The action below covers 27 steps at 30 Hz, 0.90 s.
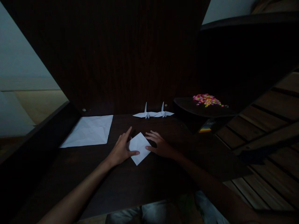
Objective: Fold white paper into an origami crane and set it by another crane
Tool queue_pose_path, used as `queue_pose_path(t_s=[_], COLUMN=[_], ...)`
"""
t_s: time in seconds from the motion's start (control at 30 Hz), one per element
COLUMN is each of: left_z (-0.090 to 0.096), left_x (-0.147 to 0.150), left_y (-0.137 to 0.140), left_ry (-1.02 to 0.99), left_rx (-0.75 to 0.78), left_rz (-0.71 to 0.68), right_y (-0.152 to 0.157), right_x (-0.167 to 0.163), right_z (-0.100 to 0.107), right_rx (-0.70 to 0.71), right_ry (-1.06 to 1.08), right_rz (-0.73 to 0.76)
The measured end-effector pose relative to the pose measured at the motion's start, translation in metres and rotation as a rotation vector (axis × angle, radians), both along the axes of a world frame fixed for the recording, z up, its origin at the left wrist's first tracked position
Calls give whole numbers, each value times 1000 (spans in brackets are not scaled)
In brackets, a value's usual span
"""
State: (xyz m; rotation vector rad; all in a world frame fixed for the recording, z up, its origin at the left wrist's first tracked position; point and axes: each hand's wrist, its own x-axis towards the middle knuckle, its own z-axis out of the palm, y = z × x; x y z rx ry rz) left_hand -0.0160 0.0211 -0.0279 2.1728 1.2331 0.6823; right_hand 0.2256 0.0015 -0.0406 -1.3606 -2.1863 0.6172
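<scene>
A small square of folded white paper [140, 144] rests on the dark tabletop, one corner towards me. My left hand [121, 148] holds its left side, thumb across the top face and index finger stretched forward. From the right, my right hand [160, 145] has its thumb on the right corner, with the other fingers reaching past the upper right edge. Just beyond stand two white paper cranes, a left crane [146, 114] and a right crane [163, 114], side by side with wings meeting. What lies under the paper is hidden.
A larger creased white sheet [90, 132] lies at the left. On the right, a dark curved shelf [187, 104] bears a heap of small colourful pieces [207, 100]. A dark back panel [121, 62] rises behind, and a low side wall [42, 133] bounds the left.
</scene>
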Motion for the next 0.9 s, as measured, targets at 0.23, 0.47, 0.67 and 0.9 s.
queue_pose_path(t_s=[0.23,0.47,0.67,0.9], left_z=[8,20,19,18], left_x=[4,10,12,12], left_y=[-1,-6,-8,-7], left_ry=[-294,-437,-520,-631], left_rx=[-171,-356,-519,-444], left_rz=[-2,0,-13,61], right_y=[0,3,3,2], right_x=[-2,1,1,4], right_z=[9,14,18,18], right_rx=[-80,-424,-426,-372], right_ry=[251,646,706,735], right_rz=[6,-92,-92,-86])
